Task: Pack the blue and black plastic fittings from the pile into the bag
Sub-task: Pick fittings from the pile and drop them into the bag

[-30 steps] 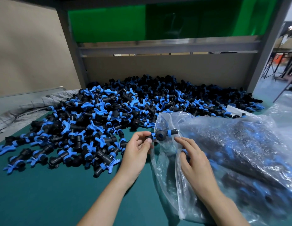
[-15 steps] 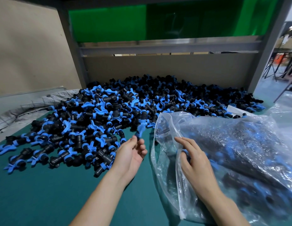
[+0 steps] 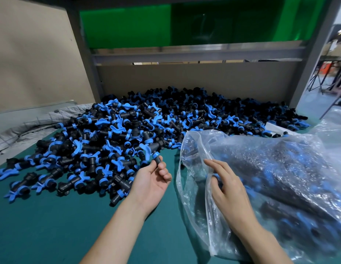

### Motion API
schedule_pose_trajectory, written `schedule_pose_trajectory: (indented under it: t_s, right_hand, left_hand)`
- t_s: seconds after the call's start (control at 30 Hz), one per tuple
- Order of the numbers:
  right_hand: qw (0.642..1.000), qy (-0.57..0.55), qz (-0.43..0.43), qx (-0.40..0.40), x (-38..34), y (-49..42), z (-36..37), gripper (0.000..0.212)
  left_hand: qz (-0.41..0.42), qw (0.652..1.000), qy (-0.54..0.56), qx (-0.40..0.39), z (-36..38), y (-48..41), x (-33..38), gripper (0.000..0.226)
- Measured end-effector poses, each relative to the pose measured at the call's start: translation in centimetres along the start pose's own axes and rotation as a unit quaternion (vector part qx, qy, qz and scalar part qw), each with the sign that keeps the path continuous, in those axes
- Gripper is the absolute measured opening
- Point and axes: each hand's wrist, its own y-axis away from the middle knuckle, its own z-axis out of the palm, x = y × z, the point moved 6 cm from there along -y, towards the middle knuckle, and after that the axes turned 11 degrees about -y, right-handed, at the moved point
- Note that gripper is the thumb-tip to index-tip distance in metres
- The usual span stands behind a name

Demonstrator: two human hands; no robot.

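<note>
Fittings (image 3: pixel 127 134) in blue and black lie heaped ahead of both hands, spreading back to the beige rear panel (image 3: pixel 185 79) and out past the left hand. The left hand (image 3: pixel 152 180), palm up, pinches the black end of one fitting (image 3: pixel 153 151) between thumb and fingertips, at the heap's near edge. The clear bag (image 3: pixel 280 168), already holding many fittings, lies to the right. Its mouth faces the left hand. The right hand (image 3: pixel 228 189) rests on the film beside that mouth, fingers nearly straight and gripping nothing. Bare green table mat (image 3: pixel 51 225) lies between the hands. A crumpled grey cloth (image 3: pixel 32 126) lies far left, beyond the heap.
</note>
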Motion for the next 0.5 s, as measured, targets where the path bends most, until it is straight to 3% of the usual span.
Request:
schedule_pose_trajectory:
  t_s: [0.1,0.23,0.3,0.5]
  right_hand:
    - [1.0,-0.003,-0.01,0.011,-0.4,0.0,-0.1,0.045]
    - [0.997,-0.016,-0.04,0.064,-1.5,0.1,-0.9,0.048]
    - [0.994,-0.025,-0.066,0.089,-2.2,0.2,-1.4,0.05]
    - [0.986,0.018,-0.145,0.086,-4.9,0.6,-1.5,0.048]
  left_hand:
    - [0.093,0.981,-0.171,0.003,0.1,0.0,1.0,0.019]
    - [0.199,0.88,-0.431,-0.009,0.8,0.8,2.1,0.014]
    - [0.209,0.858,-0.468,-0.022,1.3,1.2,1.8,0.013]
    - [0.192,0.839,-0.498,-0.109,5.6,2.2,-1.7,0.012]
